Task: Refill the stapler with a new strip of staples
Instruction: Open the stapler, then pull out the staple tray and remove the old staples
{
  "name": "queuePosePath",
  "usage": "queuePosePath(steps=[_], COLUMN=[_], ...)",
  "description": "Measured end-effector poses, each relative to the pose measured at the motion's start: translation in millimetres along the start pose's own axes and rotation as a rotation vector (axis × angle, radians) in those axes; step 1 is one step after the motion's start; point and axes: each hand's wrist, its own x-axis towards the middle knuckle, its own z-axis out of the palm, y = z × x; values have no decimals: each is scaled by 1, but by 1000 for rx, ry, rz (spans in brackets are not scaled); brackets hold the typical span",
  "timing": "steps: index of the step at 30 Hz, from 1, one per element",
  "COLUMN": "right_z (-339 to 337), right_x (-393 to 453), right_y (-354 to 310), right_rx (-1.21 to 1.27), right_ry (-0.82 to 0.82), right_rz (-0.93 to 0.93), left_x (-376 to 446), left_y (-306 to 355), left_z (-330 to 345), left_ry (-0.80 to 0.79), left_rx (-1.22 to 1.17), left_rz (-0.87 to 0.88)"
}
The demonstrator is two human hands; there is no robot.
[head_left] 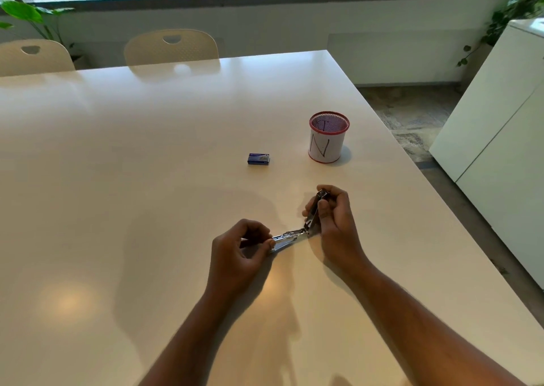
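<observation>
Head view. A metal stapler (297,229) lies opened on the white surface (147,179), near the front and slightly right of centre. Its base runs along the surface toward the left; its top arm is swung up at the hinge and tilts away to the right. The left hand (238,250) pinches the free end of the base between thumb and curled fingers. The right hand (332,218) grips the raised top arm, fingers curled round it. Farther back lies a small blue box (258,159), well apart from the stapler; its printing is too small to read. To the right of the box stands a red mesh cup (328,137) wrapped in white paper bearing a hand-drawn letter "N". Inside the stapler's channel, whether staples are present cannot be made out. Two pale chairs (172,47) stand at the far edge, the left one cut off by the frame. A white cabinet (500,115) is partly cropped at right.
</observation>
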Motion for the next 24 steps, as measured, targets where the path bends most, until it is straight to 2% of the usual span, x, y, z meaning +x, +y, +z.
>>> queuePosePath(steps=[6,13,20,24], right_z=[0,3,5,5], right_x=[2,3,2,2], right_y=[9,12,13,13], right_rx=[-99,-332,-570,-668], right_ry=[138,254,246,196], right_rz=[55,-43,-96,-104], left_x=[2,3,6,8], left_y=[-12,-17,-22,-25], left_z=[5,7,10,10], left_ry=[76,49,16,0], left_rx=[120,308,461,463], left_rz=[6,97,108,88])
